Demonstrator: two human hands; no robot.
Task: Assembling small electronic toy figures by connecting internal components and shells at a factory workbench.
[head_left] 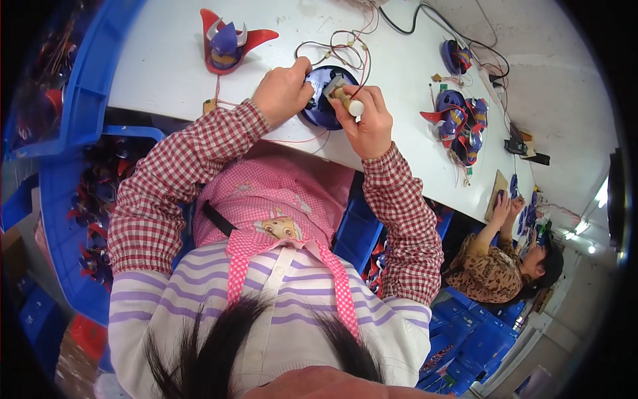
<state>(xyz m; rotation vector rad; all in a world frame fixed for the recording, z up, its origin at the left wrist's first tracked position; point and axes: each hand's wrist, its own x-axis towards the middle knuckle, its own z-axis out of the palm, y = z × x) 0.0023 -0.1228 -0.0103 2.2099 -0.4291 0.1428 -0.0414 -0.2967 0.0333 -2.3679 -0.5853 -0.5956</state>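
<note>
Blue plastic shell point(322, 120): I judge light, slick; take its rim.
Left hand point(282, 91): curled there, hold unclear.
Right hand point(367, 122): pinching wired cylinder point(352, 104).

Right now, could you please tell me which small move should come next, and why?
I would probably steady the dark blue round piece with the left hand while the right hand slowly adjusts the cream cylinder. The left hand is at the piece's edge, and the right grips the cylinder over it; whether the cylinder touches it is unclear.
</note>
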